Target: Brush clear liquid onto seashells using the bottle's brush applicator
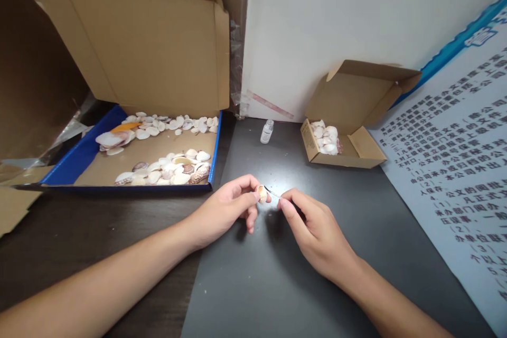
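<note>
One small shell, held mid-work

From the head view, our left hand grips the shell between thumb and fingers, raised over the front of the grey counter. Our right hand pinches a thin tool, its far end reaching toward the shell's upper edge. At this size we cannot tell whether that end touches the shell or sits just beside it, nor what the tool is made of.

We judge this shell to be partway through: it has been picked out and the tool is at it, but neither hand has let go, so what remains is to finish with it and put it down.

Beyond our hands stands a small bottle, upright and untouched. To its right, an open small box holds a cluster of pale shells; to the left, the big blue-sided box holds two loose spreads of shells. Which of these are done and which wait, we cannot tell.
</note>
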The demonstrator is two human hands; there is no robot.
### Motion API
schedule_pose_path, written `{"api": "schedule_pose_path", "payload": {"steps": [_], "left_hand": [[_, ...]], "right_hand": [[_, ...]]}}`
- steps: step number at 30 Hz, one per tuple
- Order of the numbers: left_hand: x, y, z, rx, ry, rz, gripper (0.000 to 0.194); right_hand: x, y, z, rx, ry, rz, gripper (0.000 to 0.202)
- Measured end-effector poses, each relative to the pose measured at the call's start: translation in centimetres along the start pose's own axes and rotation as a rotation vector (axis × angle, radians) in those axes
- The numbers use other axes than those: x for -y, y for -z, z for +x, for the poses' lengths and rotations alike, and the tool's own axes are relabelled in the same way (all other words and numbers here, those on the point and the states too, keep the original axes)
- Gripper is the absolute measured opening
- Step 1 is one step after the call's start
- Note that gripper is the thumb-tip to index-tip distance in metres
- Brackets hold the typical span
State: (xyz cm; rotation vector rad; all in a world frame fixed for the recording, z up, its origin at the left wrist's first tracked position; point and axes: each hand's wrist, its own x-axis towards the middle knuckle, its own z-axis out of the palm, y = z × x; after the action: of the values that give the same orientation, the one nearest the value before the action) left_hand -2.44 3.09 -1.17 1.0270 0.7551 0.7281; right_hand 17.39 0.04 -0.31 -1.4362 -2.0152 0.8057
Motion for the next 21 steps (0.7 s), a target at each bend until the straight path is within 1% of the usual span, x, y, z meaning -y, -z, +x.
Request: {"api": "schedule_pose_path", "payload": {"steps": [4,6,9,12,15,18,19,21], "left_hand": [[-0.04,-0.02,0.02,-0.005,0.041,-0.013,0.014],[-0.13,-0.04,0.07,-0.005,0.047,-0.028,0.014],[-0.32,-0.11,0.14,-0.011,0.057,-0.059,0.013],[-0.46,-0.16,0.08,-0.004,0.061,-0.063,0.013],[-0.43,-0.13,-0.03,0.011,0.057,-0.072,0.013],[-0.31,-0.10,-0.08,0.008,0.048,-0.078,0.014],[-0.29,-0.11,-0.07,0.005,0.044,-0.077,0.014],[-0.28,-0.15,-0.04,-0.001,0.031,-0.077,0.016]], "right_hand": [[0.32,0.05,-0.14,0.012,0.085,0.018,0.025],[0.41,0.07,-0.12,0.007,0.082,-0.008,0.025],[0.43,0.10,-0.05,-0.032,0.033,-0.050,0.025],[0.49,0.08,-0.11,-0.054,0.056,-0.034,0.023],[0.56,-0.03,-0.27,-0.064,0.065,0.002,0.015],[0.57,-0.08,-0.38,-0.125,0.033,0.024,0.010],[0.57,-0.07,-0.41,-0.154,0.041,0.035,0.010],[0.57,0.00,-0.44,-0.199,0.103,0.066,0.006]]}}
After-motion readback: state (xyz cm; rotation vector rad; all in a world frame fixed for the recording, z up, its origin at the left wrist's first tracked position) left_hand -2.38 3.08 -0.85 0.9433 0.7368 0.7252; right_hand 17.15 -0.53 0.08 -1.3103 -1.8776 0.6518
